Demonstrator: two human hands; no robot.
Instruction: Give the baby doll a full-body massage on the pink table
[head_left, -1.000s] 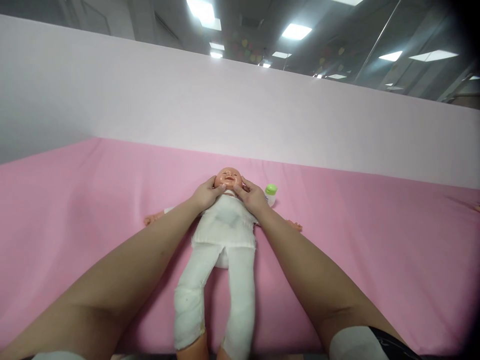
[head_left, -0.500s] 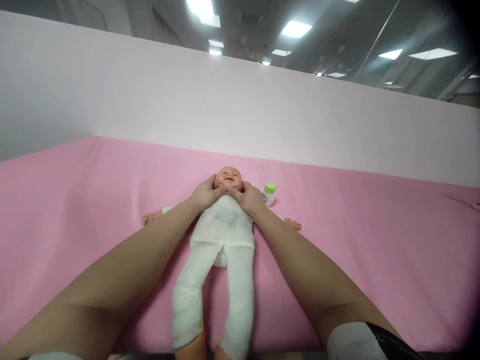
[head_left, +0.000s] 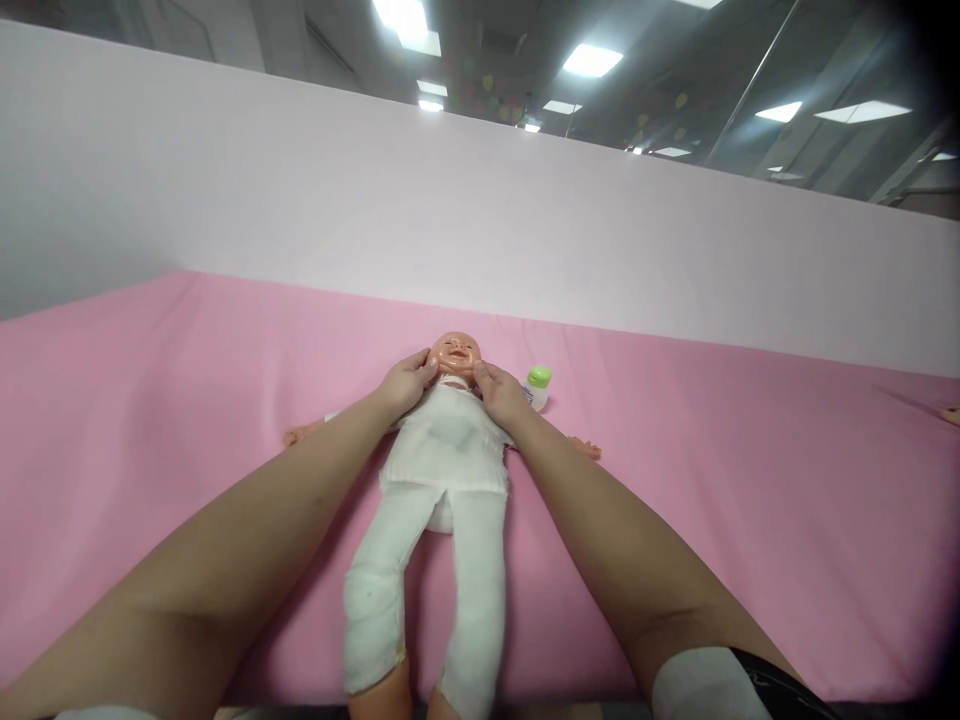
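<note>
A baby doll (head_left: 448, 470) in white clothes lies on its back on a pink sheet (head_left: 150, 400), head away from me and arms spread out. My left hand (head_left: 405, 384) cups the left side of the doll's head, thumb on its cheek. My right hand (head_left: 501, 394) holds the right side of the head, thumb near the chin. Both hands have their fingers curled round the doll's head (head_left: 455, 353).
A small white bottle with a green cap (head_left: 537, 386) stands just right of the doll's head, close behind my right hand. A pale pink wall (head_left: 480, 220) rises behind the sheet. The doll's feet reach the sheet's near edge.
My thumbs met under the doll's chin half a second ago and have now slid apart onto the cheeks. The doll and the bottle have stayed in place.
</note>
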